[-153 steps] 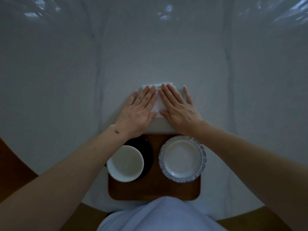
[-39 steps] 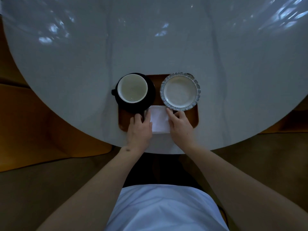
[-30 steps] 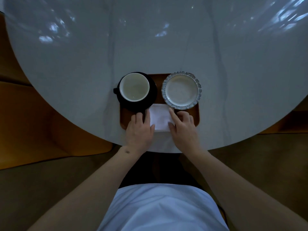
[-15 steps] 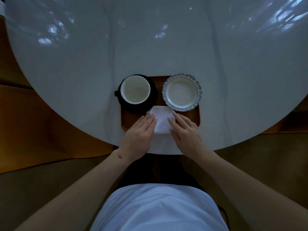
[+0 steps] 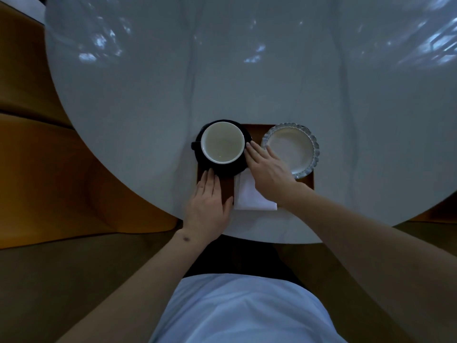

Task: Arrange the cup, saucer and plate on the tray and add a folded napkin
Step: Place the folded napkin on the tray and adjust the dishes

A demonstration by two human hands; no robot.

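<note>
A brown wooden tray (image 5: 308, 180) lies near the table's front edge. On its left stands a white cup (image 5: 222, 142) on a black saucer (image 5: 223, 169). On its right sits a white plate (image 5: 294, 147) with a scalloped rim. A folded white napkin (image 5: 249, 198) lies on the tray's front middle and overhangs its near edge. My left hand (image 5: 210, 201) rests flat on the tray's front left, fingertips at the saucer's edge. My right hand (image 5: 267, 167) reaches across the napkin, fingers spread, fingertips touching the saucer's right rim beside the cup.
The round white marble table (image 5: 222, 70) extends far beyond the tray. Orange-brown seating (image 5: 61, 169) curves along the left, and more shows at the right edge. My torso in a light shirt (image 5: 242, 308) is close below the table's edge.
Both hands have left the napkin's sides. My right hand moved up to the saucer beside the cup, and my left hand shifted left onto the tray below the saucer. The napkin stays put.
</note>
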